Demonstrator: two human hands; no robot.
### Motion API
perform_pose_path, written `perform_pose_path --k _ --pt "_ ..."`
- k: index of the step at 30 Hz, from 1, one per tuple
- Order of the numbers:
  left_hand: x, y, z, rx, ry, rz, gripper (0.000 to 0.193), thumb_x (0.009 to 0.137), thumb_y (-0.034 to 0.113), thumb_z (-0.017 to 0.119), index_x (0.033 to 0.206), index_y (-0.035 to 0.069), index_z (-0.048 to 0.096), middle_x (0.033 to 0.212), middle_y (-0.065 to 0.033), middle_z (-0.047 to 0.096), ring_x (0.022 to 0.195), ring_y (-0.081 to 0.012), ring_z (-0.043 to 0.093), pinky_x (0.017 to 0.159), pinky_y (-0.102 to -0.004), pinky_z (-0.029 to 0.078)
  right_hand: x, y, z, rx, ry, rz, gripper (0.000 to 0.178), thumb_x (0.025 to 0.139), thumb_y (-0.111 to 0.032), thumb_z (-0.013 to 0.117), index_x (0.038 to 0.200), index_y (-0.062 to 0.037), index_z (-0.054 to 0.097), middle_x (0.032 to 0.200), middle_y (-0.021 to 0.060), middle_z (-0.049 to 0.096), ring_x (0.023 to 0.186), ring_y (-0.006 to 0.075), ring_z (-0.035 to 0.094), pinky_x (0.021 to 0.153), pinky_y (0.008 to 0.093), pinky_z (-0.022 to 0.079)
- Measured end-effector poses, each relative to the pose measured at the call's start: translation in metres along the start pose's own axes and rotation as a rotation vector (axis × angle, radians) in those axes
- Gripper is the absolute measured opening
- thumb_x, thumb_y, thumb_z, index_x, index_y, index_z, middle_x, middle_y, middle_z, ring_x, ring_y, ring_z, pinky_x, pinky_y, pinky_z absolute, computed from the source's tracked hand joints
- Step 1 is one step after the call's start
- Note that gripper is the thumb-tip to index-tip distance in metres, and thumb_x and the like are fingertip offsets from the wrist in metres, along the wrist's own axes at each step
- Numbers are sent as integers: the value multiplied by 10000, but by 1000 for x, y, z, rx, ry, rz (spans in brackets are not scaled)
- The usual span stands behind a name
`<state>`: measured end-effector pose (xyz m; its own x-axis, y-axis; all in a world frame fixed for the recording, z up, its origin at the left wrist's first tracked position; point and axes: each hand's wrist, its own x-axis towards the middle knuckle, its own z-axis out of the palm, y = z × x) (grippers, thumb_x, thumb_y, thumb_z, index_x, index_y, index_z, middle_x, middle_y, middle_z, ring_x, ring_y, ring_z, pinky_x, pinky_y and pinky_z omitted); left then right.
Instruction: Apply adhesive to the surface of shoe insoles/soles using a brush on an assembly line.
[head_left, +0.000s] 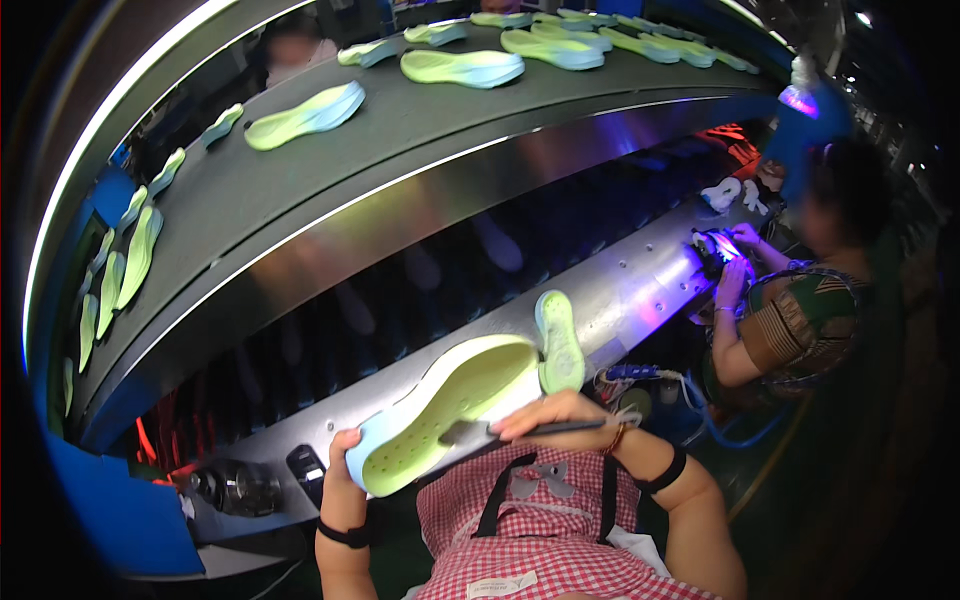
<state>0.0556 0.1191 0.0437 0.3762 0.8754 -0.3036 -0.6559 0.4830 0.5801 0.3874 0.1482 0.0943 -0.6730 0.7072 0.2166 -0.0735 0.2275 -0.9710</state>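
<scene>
A large yellow-green shoe sole [440, 395] with a pale blue end is tilted in front of me, its hollow inner side and small holes showing. My left hand [345, 465] grips it by the blue end, thumb at the rim. In my right hand [565, 412] is a dark-handled brush [572, 427], its flat tip over the inside of the sole. Whether the tip touches the surface, I cannot tell. A smaller green sole [560, 345] lies beside the larger one's far end, on the metal ledge [610, 275].
Beyond the ledge runs a dark curved conveyor belt [380, 110] carrying several soles. A clear jar-like container [245, 490] and a black oblong object [306, 468] rest at the ledge's left end. At right, a co-worker [790, 310] handles something under purple light near a blue hose [720, 440].
</scene>
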Motion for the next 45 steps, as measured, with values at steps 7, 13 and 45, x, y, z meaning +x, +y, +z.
perform_pose_path --k 7,13,45 --pt "6 -5 -20 102 19 83 621 732 383 487 1176 -50 463 1122 -209 538 959 -324 560 833 -375 444 9 -10 3 15 151 -4 210 765 -8 599 975 -12 617 1023 136 614 950 197 590 853 288 446" --pt "2 2 10 80 55 127 632 761 414 465 1181 -58 455 1151 -228 515 938 -348 572 787 -399 475 11 2 5 53 -184 26 190 752 12 616 941 11 621 1015 148 613 971 201 581 858 283 447" --pt "79 -91 54 -342 13 66 842 754 733 234 1204 46 417 1103 -199 527 992 -371 516 877 -477 410 -4 49 25 278 406 318 207 742 -32 650 943 11 631 883 88 649 782 108 601 711 219 488"
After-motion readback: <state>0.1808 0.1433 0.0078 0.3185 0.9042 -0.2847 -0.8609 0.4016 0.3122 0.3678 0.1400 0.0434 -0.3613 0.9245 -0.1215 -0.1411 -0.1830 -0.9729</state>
